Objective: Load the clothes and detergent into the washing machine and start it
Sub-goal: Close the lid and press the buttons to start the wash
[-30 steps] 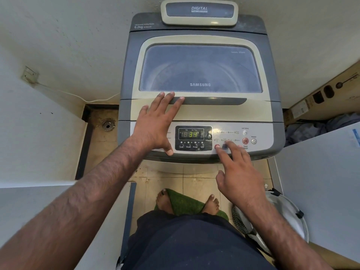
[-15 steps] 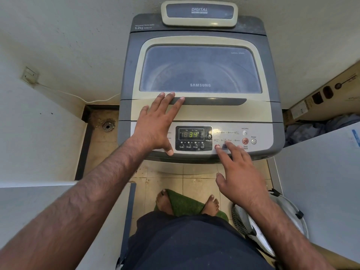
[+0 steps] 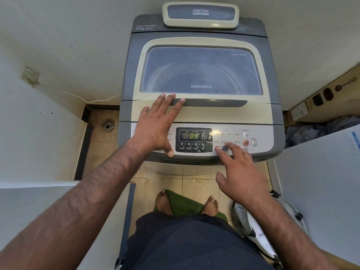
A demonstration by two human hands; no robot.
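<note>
You barely moved over the second. Your right hand [image 3: 240, 172] seemed to draw back slightly, its index fingertip [image 3: 217, 148] sliding to the near edge of the small round button [image 3: 216, 147] beneath it, though the shift was faint.

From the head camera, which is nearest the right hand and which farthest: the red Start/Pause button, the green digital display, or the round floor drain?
From the right hand:
1. Red Start/Pause button, just beyond the fingers, on the panel's right.
2. Green digital display, mid-panel, to the hand's left.
3. Round metal floor drain, on the floor left of the washing machine.
</note>
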